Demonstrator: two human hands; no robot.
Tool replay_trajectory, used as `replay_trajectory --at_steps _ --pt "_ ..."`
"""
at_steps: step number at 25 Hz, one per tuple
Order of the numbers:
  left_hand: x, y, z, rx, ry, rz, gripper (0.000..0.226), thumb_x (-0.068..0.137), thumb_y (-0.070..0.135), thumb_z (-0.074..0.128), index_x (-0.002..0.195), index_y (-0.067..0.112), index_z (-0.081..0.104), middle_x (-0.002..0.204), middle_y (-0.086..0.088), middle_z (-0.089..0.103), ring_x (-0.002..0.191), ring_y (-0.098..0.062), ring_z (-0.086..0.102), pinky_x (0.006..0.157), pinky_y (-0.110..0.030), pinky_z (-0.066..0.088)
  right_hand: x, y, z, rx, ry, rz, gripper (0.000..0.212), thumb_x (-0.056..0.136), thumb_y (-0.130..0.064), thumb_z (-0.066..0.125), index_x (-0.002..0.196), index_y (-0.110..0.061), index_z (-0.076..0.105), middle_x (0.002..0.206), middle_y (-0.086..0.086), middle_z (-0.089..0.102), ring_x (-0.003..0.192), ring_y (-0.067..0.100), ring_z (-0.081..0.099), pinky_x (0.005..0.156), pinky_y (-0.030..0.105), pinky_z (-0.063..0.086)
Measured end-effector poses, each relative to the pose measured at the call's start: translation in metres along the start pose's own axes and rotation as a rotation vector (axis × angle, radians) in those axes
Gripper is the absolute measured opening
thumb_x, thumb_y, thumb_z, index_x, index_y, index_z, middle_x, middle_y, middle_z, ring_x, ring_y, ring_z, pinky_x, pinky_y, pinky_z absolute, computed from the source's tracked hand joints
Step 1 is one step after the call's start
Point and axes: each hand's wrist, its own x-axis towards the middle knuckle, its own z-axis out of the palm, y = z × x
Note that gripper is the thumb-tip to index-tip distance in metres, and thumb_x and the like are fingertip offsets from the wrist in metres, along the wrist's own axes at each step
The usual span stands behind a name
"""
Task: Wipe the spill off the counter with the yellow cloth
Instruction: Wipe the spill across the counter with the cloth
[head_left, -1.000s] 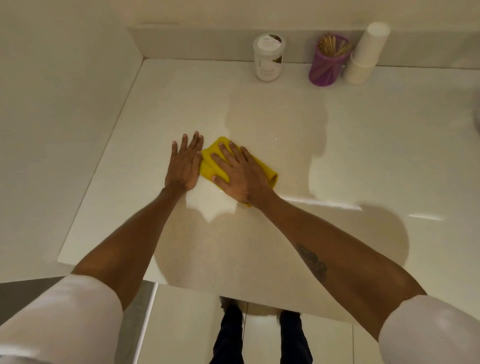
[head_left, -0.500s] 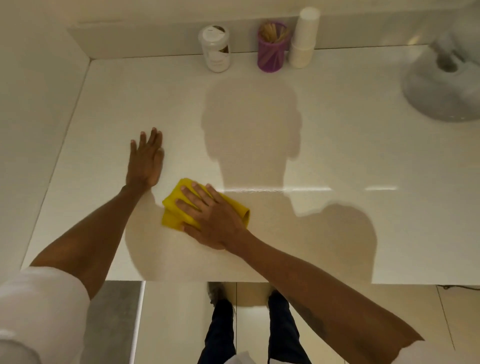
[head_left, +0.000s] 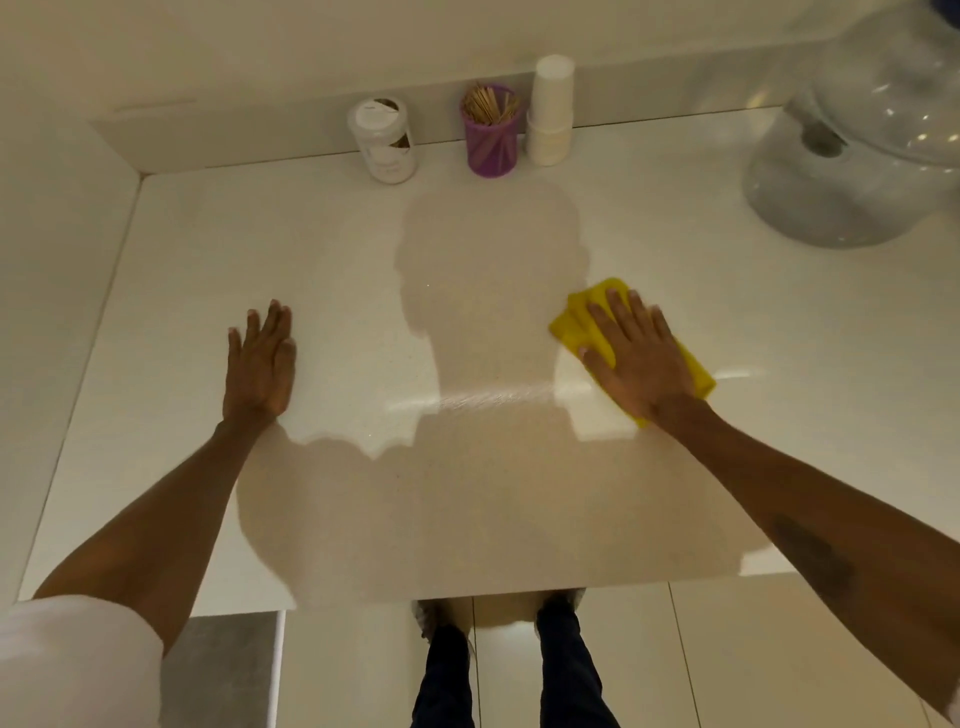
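The right hand (head_left: 636, 358) lies flat with fingers spread on the folded yellow cloth (head_left: 576, 319), pinning it to the glossy white counter (head_left: 727, 322) for wiping, while the left hand (head_left: 260, 364) rests open-palmed, apparently bracing the body.

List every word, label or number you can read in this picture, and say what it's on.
No text can be read.
White jar: the lid and side carry a label with print, too small and blurred to read.
Purple cup of wooden sticks: no lettering seen.
Stack of white cups: plain.
Yellow cloth under the right hand: no print.
Counter: no markings.
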Motion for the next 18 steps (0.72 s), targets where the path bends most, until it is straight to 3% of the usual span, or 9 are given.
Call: replay_trajectory --at_steps 2,5,10,14,16,18 --pt "0.001 -0.001 0.002 -0.011 0.006 0.001 0.055 0.108 0.027 0.017 0.159 0.01 0.023 0.168 -0.007 0.018 0.156 -0.034 0.011 0.109 -0.01 -0.025 0.029 -0.029 -0.003 0.022 0.004 0.018 0.07 0.102 -0.061 0.017 0.163 -0.027 0.008 0.171 0.004 0.003 0.158 0.029 0.003 0.128 0.049 0.006" --pt "0.002 -0.001 0.002 -0.018 0.01 -0.004 0.055 0.107 0.026 0.018 0.159 0.01 0.023 0.168 -0.007 0.018 0.156 -0.033 0.01 0.109 -0.01 -0.026 0.047 -0.102 -0.003 0.053 0.011 -0.105 0.067 0.104 -0.055 0.027 0.162 -0.025 0.014 0.171 0.007 0.009 0.158 0.031 0.007 0.128 0.05 0.007" --pt "0.0 -0.003 0.003 -0.003 0.004 0.021 0.056 0.107 0.026 0.016 0.159 0.008 0.023 0.168 -0.011 0.019 0.155 -0.038 0.012 0.112 -0.019 -0.021 -0.023 -0.21 0.023 0.154 0.03 -0.269 0.065 0.102 -0.053 0.034 0.159 -0.022 0.03 0.169 0.011 0.018 0.157 0.032 0.012 0.127 0.05 0.008" --pt "-0.001 0.0 0.001 0.004 0.0 0.05 0.056 0.105 0.024 0.018 0.157 0.003 0.025 0.166 -0.017 0.023 0.152 -0.045 0.016 0.119 -0.035 -0.009 -0.102 -0.179 0.038 0.15 0.072 -0.302 0.062 0.105 -0.054 0.031 0.159 -0.024 0.03 0.169 0.007 0.018 0.158 0.028 0.009 0.127 0.051 0.013" --pt "-0.001 0.001 0.002 0.006 -0.008 0.063 0.056 0.105 0.023 0.019 0.156 0.002 0.027 0.165 -0.019 0.025 0.15 -0.048 0.019 0.121 -0.049 0.005 -0.118 -0.126 0.034 0.126 0.107 -0.177 0.063 0.106 -0.055 0.029 0.16 -0.023 0.027 0.169 0.007 0.017 0.158 0.028 0.007 0.125 0.053 0.02" --pt "0.001 0.002 0.001 -0.006 -0.029 0.047 0.057 0.104 0.024 0.018 0.156 0.003 0.026 0.165 -0.018 0.025 0.15 -0.048 0.018 0.12 -0.055 0.009 -0.119 -0.064 0.026 0.077 0.12 -0.009 0.064 0.106 -0.057 0.027 0.161 -0.025 0.023 0.169 0.007 0.016 0.158 0.03 0.009 0.125 0.054 0.019"
